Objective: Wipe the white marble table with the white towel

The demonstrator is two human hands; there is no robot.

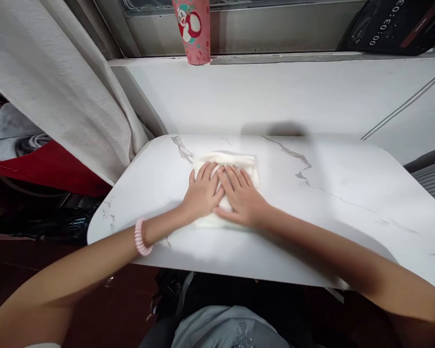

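Note:
A folded white cloth (235, 158) lies flat on the white marble-patterned table (348, 212). Pressing on its left part is my left hand (202, 192), palm down with the fingers stretched out and a pink coiled band (142, 237) on the wrist. My right hand (242, 198) rests palm down on the cloth's right part, fingers extended. The two hands meet near the cloth's middle, where their thumbs and fingers come close together. Much of the cloth is hidden beneath them.
Against the wall behind the table, a pink patterned cup (195, 34) stands on a ledge. A dark device showing a timer (391, 26) leans at the upper right. A pale curtain (68, 82) hangs at the left, beside a red fabric item (47, 169).

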